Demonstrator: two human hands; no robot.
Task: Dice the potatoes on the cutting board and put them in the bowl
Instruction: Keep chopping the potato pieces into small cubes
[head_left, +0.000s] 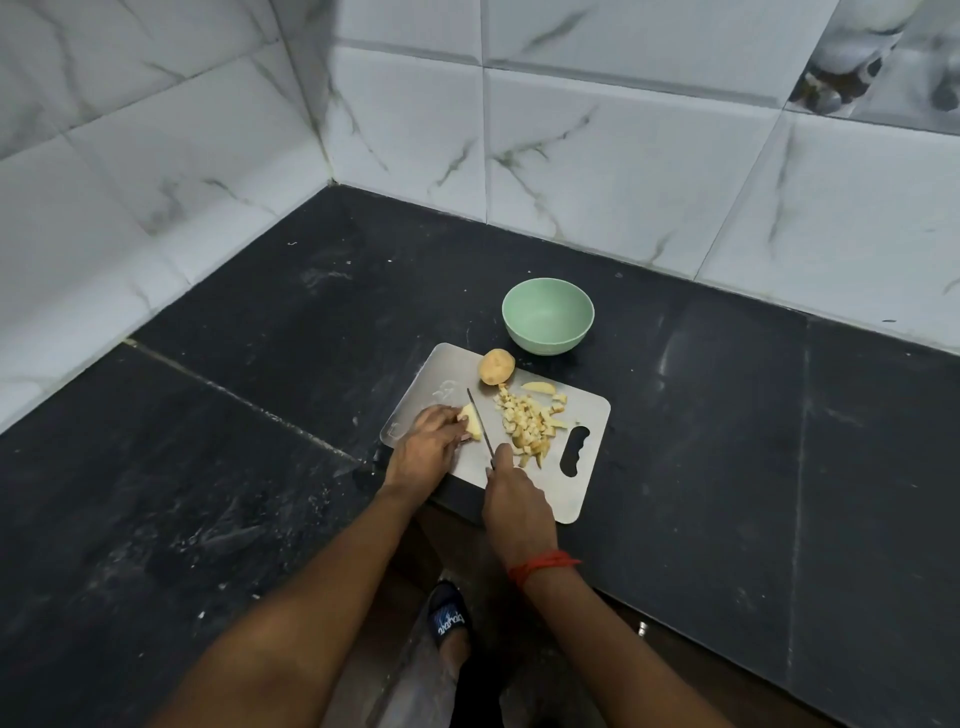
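Faintly engraved cutting board (426, 379), mark unreadable.

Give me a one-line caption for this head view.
Left hand steadies a potato piece on the cutting board while the right hand sets a knife against it; green bowl empty.

Left hand (426, 441) curled on potato piece (470, 419), right hand (511, 499) gripping knife (479, 423), both forearms extended

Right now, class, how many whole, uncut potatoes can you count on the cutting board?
1. The whole potato sits at the far edge of the cutting board, beside the green bowl. The left hand holds only a cut piece; nothing seems hidden.
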